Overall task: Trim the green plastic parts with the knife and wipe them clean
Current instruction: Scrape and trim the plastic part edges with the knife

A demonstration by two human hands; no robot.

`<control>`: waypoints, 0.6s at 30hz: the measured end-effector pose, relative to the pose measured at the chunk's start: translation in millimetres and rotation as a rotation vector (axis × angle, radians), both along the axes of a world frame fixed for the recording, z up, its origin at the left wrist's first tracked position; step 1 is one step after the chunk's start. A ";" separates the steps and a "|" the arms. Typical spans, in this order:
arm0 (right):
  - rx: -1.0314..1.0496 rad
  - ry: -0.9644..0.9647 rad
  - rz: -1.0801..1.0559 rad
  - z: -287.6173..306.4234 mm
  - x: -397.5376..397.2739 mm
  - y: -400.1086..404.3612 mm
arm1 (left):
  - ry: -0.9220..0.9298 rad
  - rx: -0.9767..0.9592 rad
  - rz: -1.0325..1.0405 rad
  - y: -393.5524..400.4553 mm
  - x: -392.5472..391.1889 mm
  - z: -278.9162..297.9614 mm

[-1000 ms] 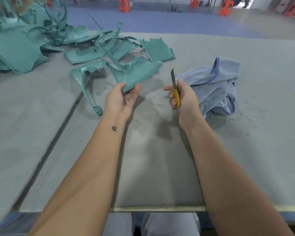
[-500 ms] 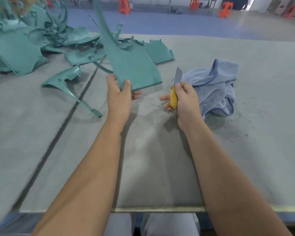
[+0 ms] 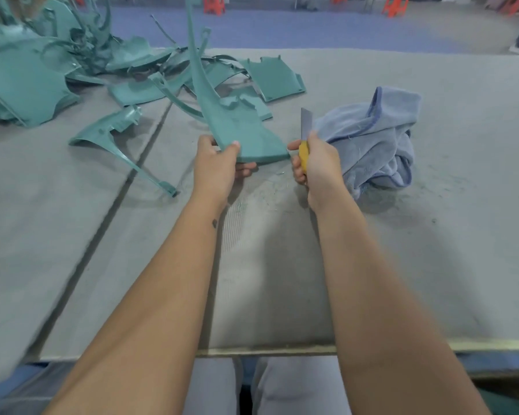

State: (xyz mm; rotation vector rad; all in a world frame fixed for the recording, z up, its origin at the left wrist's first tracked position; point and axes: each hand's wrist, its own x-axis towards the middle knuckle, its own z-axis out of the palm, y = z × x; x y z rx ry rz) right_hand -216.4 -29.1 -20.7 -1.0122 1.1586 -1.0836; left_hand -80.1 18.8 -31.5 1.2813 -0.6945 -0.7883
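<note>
My left hand [image 3: 218, 167] grips the near corner of a green plastic part [image 3: 237, 130], held up off the table with its long thin arm pointing away and upward. My right hand [image 3: 319, 166] grips a yellow-handled knife [image 3: 305, 136], blade upright, right beside the part's near right corner. A crumpled blue cloth [image 3: 372, 142] lies on the table just right of the knife hand. Fine green shavings are scattered on the table below my hands.
A pile of green plastic parts [image 3: 36, 76] fills the far left of the grey felt table [image 3: 462, 250]. One loose part [image 3: 117, 136] lies left of my hands. A dark seam [image 3: 108, 217] runs diagonally across the table. Orange stools stand beyond.
My left hand picked the green part off the table and raised it upright, then tilted it toward the knife. The right hand turned the knife's blade flat to view and moved it close to the part's edge.
</note>
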 end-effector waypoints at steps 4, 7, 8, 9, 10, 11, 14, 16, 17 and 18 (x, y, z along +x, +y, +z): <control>-0.240 0.129 -0.029 -9.9 9.6 13.4 | 0.096 -0.049 -0.008 1.1 1.9 1.6; -0.212 0.105 0.025 -7.4 15.2 18.5 | 0.153 -0.025 -0.008 -1.4 7.4 2.1; -0.201 0.060 0.012 -5.7 15.9 19.8 | 0.165 -0.017 -0.019 -2.1 9.1 2.3; -0.201 -0.010 -0.017 -5.3 16.9 19.8 | 0.173 -0.014 -0.036 -2.6 10.6 2.7; -0.190 -0.084 -0.050 -4.2 17.0 19.7 | 0.182 -0.018 -0.058 -2.7 11.6 3.5; -0.177 -0.135 -0.083 -3.8 15.5 18.3 | 0.197 -0.028 -0.086 -2.4 11.8 4.4; -0.142 -0.258 -0.090 0.6 8.5 18.4 | 0.187 -0.041 -0.163 -2.1 9.8 5.1; -0.154 -0.327 -0.097 3.2 6.8 19.9 | 0.151 -0.028 -0.195 -2.3 6.3 3.6; -0.199 -0.348 -0.129 4.6 7.6 22.2 | 0.135 -0.017 -0.196 -1.9 4.0 2.9; -0.270 -0.362 -0.171 5.9 8.2 24.9 | 0.103 -0.006 -0.181 -1.7 2.4 2.0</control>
